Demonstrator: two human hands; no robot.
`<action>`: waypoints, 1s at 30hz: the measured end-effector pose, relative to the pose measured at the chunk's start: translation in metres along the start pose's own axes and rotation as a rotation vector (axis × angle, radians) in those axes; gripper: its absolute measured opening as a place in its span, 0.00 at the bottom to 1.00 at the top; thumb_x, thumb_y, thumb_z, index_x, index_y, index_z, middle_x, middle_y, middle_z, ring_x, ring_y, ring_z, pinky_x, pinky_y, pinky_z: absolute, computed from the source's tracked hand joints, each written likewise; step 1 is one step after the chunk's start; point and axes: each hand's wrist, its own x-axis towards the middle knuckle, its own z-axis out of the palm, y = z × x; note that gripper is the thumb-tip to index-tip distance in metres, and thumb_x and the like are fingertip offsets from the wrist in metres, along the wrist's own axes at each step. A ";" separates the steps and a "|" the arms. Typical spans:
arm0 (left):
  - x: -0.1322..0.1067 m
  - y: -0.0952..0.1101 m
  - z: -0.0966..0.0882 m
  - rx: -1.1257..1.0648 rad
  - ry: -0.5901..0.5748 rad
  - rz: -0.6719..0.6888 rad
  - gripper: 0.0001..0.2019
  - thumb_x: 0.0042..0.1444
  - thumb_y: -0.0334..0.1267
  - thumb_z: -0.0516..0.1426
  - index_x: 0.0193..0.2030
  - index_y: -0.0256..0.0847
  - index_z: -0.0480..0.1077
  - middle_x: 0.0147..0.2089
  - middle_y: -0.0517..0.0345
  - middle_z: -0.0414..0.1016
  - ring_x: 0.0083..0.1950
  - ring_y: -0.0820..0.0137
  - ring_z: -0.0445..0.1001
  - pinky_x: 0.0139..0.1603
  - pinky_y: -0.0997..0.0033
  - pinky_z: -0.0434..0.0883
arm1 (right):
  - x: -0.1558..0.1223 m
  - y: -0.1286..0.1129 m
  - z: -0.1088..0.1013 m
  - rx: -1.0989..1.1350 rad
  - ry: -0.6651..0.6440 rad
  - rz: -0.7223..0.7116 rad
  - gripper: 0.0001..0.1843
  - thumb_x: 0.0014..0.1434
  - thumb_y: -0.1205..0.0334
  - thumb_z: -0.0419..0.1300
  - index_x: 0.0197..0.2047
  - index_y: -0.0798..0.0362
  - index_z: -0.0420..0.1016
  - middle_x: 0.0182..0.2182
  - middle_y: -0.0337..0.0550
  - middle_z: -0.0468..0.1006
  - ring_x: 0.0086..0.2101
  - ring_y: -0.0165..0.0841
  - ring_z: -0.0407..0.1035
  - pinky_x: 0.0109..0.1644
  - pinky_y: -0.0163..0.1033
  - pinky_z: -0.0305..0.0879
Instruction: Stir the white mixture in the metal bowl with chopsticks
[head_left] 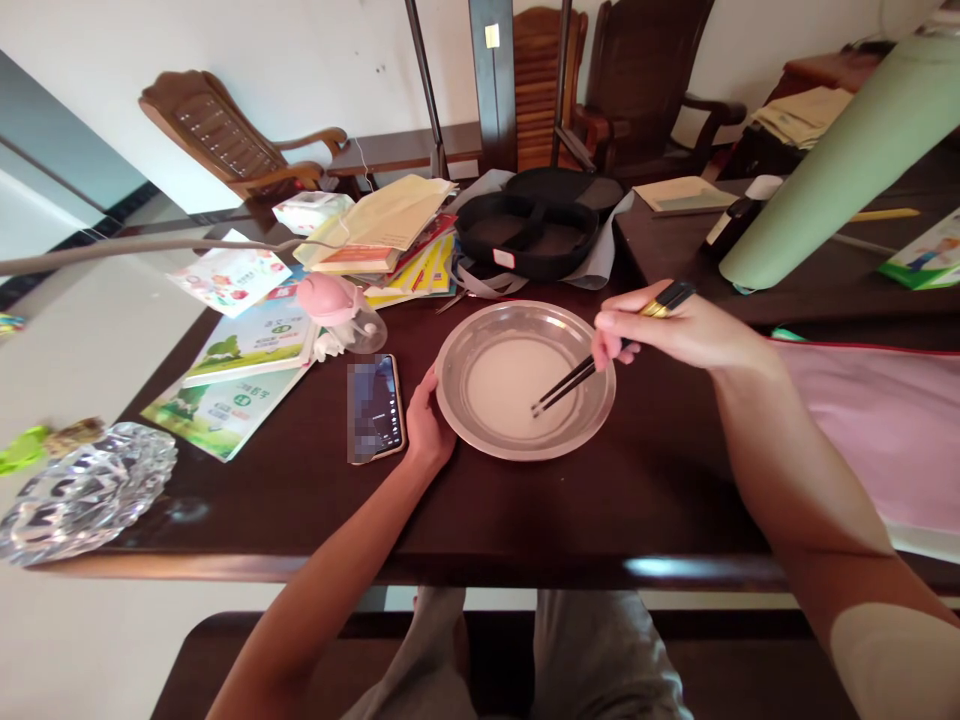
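Note:
A shallow metal basin (480, 325) holding pale milky liquid sits in the middle of the dark wooden table (525, 510). My right hand (660, 330) is closed around a pair of black chopsticks (574, 380). Their tips dip into the liquid. My left hand (427, 425) rests against the basin's left rim, fingers curled along it. A phone (375, 408) lies just left of that hand.
Books and leaflets (247, 370) clutter the left side, with a pink-capped bottle (341, 310) and a stack of papers (390, 235) behind. A glass dish (86, 490) sits at the left corner. A black divided tray (529, 235) and a green roll (840, 160) stand at the back.

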 end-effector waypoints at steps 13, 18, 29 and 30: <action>0.000 0.000 0.001 -0.006 0.004 -0.007 0.19 0.56 0.47 0.67 0.53 0.44 0.88 0.57 0.51 0.93 0.72 0.44 0.84 0.76 0.48 0.78 | 0.011 0.009 0.004 -0.048 0.239 -0.044 0.34 0.67 0.25 0.70 0.30 0.48 0.84 0.32 0.48 0.88 0.33 0.36 0.75 0.38 0.44 0.74; 0.001 0.000 -0.001 0.000 0.005 -0.003 0.20 0.56 0.48 0.68 0.53 0.44 0.88 0.56 0.52 0.93 0.70 0.45 0.85 0.75 0.49 0.78 | -0.003 -0.002 -0.005 -0.023 0.103 0.015 0.32 0.69 0.30 0.71 0.28 0.50 0.82 0.30 0.46 0.87 0.31 0.34 0.76 0.33 0.39 0.68; 0.002 0.000 -0.002 0.016 0.011 0.006 0.18 0.54 0.49 0.68 0.50 0.45 0.87 0.55 0.52 0.93 0.70 0.45 0.84 0.75 0.48 0.78 | 0.024 0.019 0.021 -0.057 0.162 -0.092 0.35 0.68 0.24 0.68 0.28 0.47 0.81 0.34 0.46 0.88 0.35 0.37 0.77 0.44 0.45 0.75; 0.002 0.000 -0.002 0.016 0.005 0.006 0.19 0.55 0.49 0.68 0.50 0.45 0.87 0.55 0.52 0.92 0.70 0.45 0.84 0.75 0.48 0.78 | 0.020 0.017 0.016 -0.061 0.187 -0.073 0.34 0.68 0.24 0.69 0.28 0.47 0.82 0.33 0.46 0.88 0.35 0.37 0.77 0.43 0.45 0.74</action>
